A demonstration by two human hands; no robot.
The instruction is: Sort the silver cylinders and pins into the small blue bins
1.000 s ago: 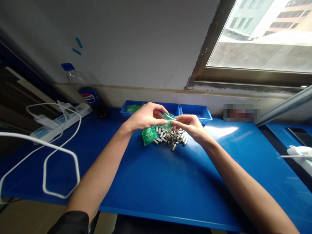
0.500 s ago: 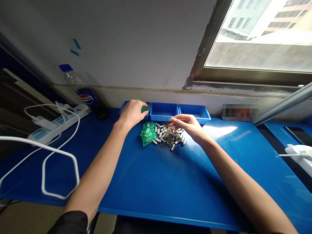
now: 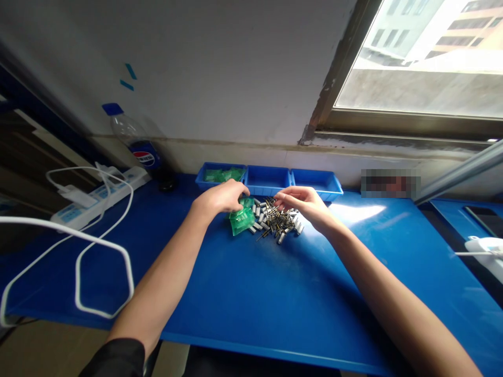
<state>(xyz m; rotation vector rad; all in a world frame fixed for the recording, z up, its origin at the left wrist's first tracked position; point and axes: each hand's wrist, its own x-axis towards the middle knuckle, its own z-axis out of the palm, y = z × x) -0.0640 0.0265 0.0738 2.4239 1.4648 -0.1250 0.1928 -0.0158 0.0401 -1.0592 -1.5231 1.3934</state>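
Note:
My left hand (image 3: 222, 198) is over the small heap of green translucent packets (image 3: 242, 222), its thumb and fingers apart, with nothing visibly held. Thumb and fingertips of my right hand (image 3: 301, 201) come together at the upper edge of a pile of small metal parts (image 3: 277, 222); whatever they pinch, if anything, is too small to make out. Silvery cylinders and thin dark-and-brass pins are mixed in that pile, right beside the packets. Behind stand three joined blue bins: the left bin (image 3: 199, 180) holds green packets, while the middle bin (image 3: 269, 187) and right bin (image 3: 317, 189) show bare floors.
A cola bottle (image 3: 143, 152) stands at the back left near a white power strip (image 3: 98, 196). A white cable (image 3: 129, 262) loops over the left of the blue table (image 3: 251, 298). Wall and window (image 3: 412, 94) bound the back. A phone (image 3: 483, 217) lies far right.
My left hand has come back from the left bin to the packet heap, its fingers now apart. The green packet it held is let go, and packets show in that bin. My right hand stays put.

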